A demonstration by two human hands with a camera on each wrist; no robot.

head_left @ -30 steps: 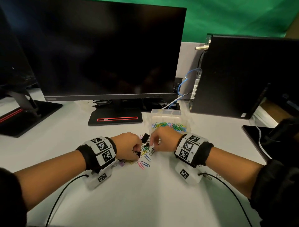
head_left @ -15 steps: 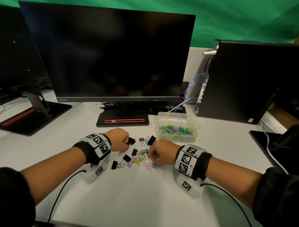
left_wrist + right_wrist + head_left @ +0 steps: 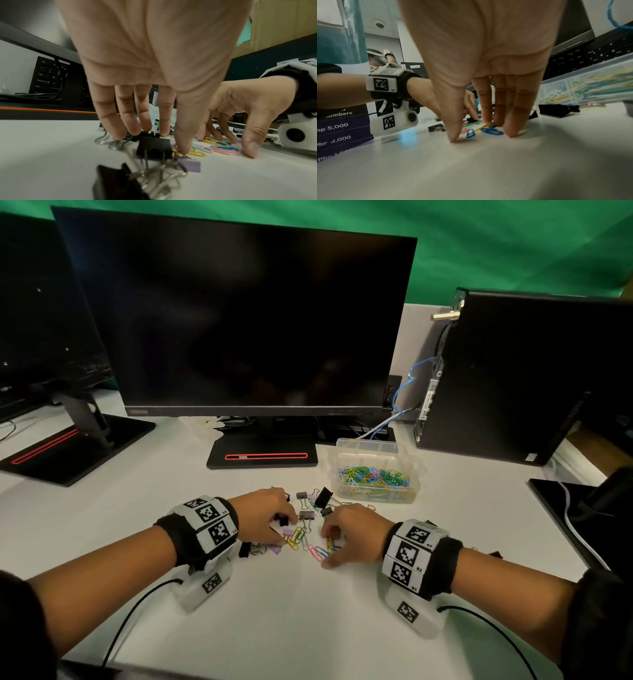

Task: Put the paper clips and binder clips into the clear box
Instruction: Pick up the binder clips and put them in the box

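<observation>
A loose pile of coloured paper clips [image 3: 303,537] and black, grey and purple binder clips [image 3: 323,496] lies on the white desk between my hands. My left hand [image 3: 284,529] reaches down onto the pile's left side. Its straight fingers [image 3: 145,125] touch a black binder clip [image 3: 154,147] and its thumb presses a yellow paper clip [image 3: 195,153]. My right hand [image 3: 481,135] stands on its fingertips at the pile's right side, thumb and fingers [image 3: 510,129] spread round blue paper clips [image 3: 491,131]. The clear box [image 3: 376,491], holding many coloured paper clips, stands just behind and right of the pile.
A large monitor [image 3: 239,320] on a black base [image 3: 262,455] stands behind the pile, with a second monitor base [image 3: 68,446] at left. A black computer tower [image 3: 520,378] with blue cables stands at right. A black device [image 3: 582,518] with a white cable lies at far right.
My left hand, curled behind the pile half a second ago, has come forward and down onto the clips with straighter fingers. My right hand stays at the pile's right side.
</observation>
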